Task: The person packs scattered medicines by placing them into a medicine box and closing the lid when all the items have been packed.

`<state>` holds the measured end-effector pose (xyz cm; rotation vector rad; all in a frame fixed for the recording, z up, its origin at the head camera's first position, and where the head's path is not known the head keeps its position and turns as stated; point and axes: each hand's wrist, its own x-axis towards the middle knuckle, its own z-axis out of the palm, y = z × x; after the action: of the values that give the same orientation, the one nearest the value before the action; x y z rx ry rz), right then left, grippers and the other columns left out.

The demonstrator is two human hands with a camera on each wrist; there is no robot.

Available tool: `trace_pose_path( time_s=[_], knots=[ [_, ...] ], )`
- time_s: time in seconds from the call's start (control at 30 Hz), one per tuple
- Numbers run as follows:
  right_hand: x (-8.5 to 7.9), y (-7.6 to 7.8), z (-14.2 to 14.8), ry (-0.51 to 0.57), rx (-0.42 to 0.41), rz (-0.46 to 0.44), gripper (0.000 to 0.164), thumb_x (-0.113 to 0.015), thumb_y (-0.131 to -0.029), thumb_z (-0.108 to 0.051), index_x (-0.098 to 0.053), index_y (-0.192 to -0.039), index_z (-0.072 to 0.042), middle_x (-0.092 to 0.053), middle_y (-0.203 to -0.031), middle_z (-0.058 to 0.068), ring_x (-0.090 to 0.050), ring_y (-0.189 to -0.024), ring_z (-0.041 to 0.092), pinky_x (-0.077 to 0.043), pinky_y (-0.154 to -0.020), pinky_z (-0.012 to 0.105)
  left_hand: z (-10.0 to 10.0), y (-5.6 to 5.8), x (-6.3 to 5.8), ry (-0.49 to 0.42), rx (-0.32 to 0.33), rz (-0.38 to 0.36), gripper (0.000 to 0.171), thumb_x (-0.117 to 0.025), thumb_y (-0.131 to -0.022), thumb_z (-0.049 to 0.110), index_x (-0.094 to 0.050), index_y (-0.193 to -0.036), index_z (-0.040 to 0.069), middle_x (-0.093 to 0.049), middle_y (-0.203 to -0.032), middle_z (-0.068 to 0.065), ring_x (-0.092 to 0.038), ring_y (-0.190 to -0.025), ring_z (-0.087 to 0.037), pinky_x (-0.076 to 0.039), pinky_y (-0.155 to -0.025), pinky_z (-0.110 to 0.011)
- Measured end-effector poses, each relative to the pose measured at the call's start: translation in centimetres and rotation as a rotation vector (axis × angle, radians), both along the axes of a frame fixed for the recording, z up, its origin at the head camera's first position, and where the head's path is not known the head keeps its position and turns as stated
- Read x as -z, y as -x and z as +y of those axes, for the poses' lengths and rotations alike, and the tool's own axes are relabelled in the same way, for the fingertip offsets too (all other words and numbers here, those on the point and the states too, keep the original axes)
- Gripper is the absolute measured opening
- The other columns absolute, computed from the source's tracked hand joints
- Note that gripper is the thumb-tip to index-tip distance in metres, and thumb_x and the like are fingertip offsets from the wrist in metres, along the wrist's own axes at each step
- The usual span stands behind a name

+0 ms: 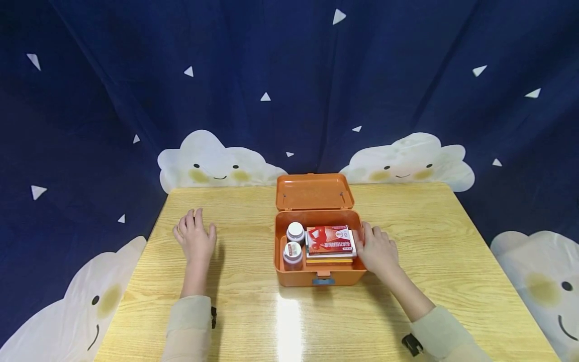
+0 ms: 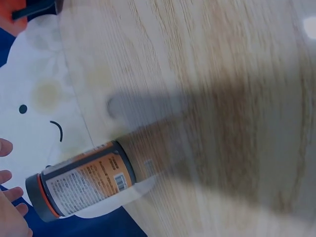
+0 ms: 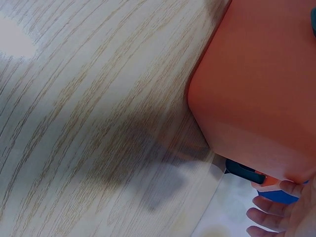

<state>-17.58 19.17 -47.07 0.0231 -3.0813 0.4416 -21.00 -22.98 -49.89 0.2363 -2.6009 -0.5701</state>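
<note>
On the left of the table my left hand (image 1: pixel 194 239) spreads its fingers in the air, holding nothing. In the left wrist view its fingertips (image 2: pixel 6 176) are near the dark cap of an upright bottle (image 2: pixel 89 180) with an orange and white label. From the head view my hand hides that bottle. My right hand (image 1: pixel 377 251) grips the right rim of an open orange storage box (image 1: pixel 298 277), thumb over the rim and fingers outside. Inside are two white-capped bottles (image 1: pixel 293 251) and a stack of medicine cartons, a red one (image 1: pixel 327 239) on top.
The box's hinged lid (image 1: pixel 314 193) is tipped back toward the far table edge. A blue latch (image 1: pixel 323 281) marks its front. Behind the wooden table (image 1: pixel 249 311) hangs a dark blue curtain (image 1: pixel 289 60) with white clouds.
</note>
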Motion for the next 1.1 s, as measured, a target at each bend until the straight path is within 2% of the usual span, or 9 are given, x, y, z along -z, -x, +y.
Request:
trace_pose_path(
  time_s=[0.17,0.33,0.8,0.97,1.1],
  knots=[
    [0.0,0.0,0.0,-0.002,-0.001,0.0,0.049,-0.046,-0.089,-0.025,-0.037,-0.132,-0.004,-0.05,-0.111,0.024,-0.048,-0.1,0.044,-0.038,-0.077,0.058,-0.7,0.0,0.1,-0.04,-0.029,-0.063,0.049,-0.052,-0.084,0.017,-0.04,-0.129,0.004,-0.032,-0.135,-0.02,-0.021,-0.126,-0.039,-0.005,-0.1,-0.059],
    [0.0,0.1,0.1,-0.008,-0.003,-0.005,0.049,-0.046,-0.089,-0.025,-0.036,-0.132,-0.004,-0.049,-0.111,0.024,-0.048,-0.1,0.044,-0.038,-0.077,0.058,-1.3,0.0,0.2,-0.049,-0.049,-0.095,0.048,-0.048,-0.085,0.017,-0.04,-0.131,0.004,-0.029,-0.137,-0.022,-0.02,-0.127,-0.04,-0.004,-0.1,-0.06],
    [-0.1,0.0,0.1,-0.003,-0.006,-0.013,0.05,-0.046,-0.089,-0.024,-0.036,-0.132,-0.003,-0.049,-0.113,0.025,-0.047,-0.102,0.043,-0.037,-0.078,0.058,-2.3,0.1,0.6,-0.063,-0.077,-0.234,0.05,-0.043,-0.09,0.023,-0.034,-0.135,0.004,-0.028,-0.135,-0.027,-0.023,-0.124,-0.044,-0.003,-0.099,-0.06],
    [-0.1,0.0,0.1,-0.003,-0.008,-0.008,0.049,-0.046,-0.089,-0.024,-0.036,-0.132,-0.003,-0.048,-0.115,0.025,-0.047,-0.103,0.044,-0.037,-0.079,0.059,-2.3,0.1,0.3,-0.061,-0.077,-0.261,0.05,-0.04,-0.092,0.025,-0.033,-0.136,0.004,-0.028,-0.133,-0.028,-0.023,-0.122,-0.045,-0.004,-0.099,-0.06],
    [-0.1,0.0,0.1,-0.003,-0.008,-0.006,0.049,-0.046,-0.089,-0.024,-0.036,-0.132,-0.003,-0.048,-0.115,0.025,-0.047,-0.103,0.045,-0.037,-0.079,0.059,-2.3,0.1,0.2,-0.064,-0.078,-0.251,0.049,-0.042,-0.091,0.024,-0.035,-0.135,0.003,-0.03,-0.131,-0.029,-0.026,-0.12,-0.046,-0.005,-0.099,-0.059]
  ],
)
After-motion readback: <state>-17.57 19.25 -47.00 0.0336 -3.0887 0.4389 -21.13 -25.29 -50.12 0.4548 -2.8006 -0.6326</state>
